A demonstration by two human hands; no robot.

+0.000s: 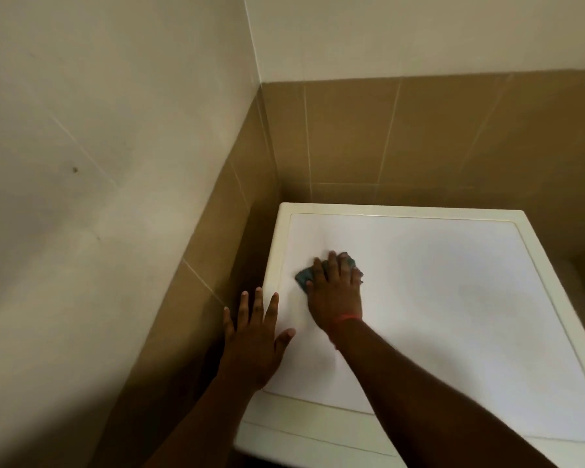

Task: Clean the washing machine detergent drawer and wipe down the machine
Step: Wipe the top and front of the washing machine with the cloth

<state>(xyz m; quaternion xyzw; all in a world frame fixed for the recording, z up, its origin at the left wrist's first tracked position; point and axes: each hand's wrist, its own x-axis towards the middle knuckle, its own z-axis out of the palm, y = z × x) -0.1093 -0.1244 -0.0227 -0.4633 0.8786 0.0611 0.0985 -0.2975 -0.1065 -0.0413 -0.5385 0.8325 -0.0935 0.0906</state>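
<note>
Washing machine [453, 298] top: right hand [335, 295] presses a seemingly teal cloth [304, 276]; left hand [254, 336] rests flat, fingers spread.

Teal cloth [307, 275] on white machine top [453, 298] with cream rim; tan wall tiles [419, 130]; red wristband [347, 318].

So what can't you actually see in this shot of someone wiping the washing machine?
- Detergent drawer and machine front: below the bottom edge of the head view; only the machine top shows.
- Teal cloth: mostly covered by the right hand, so its shape is unclear.
- Left hand: spread at the top's left edge; whether it presses down can't be told.
- Right side of the top: cut off by the frame edge.
</note>
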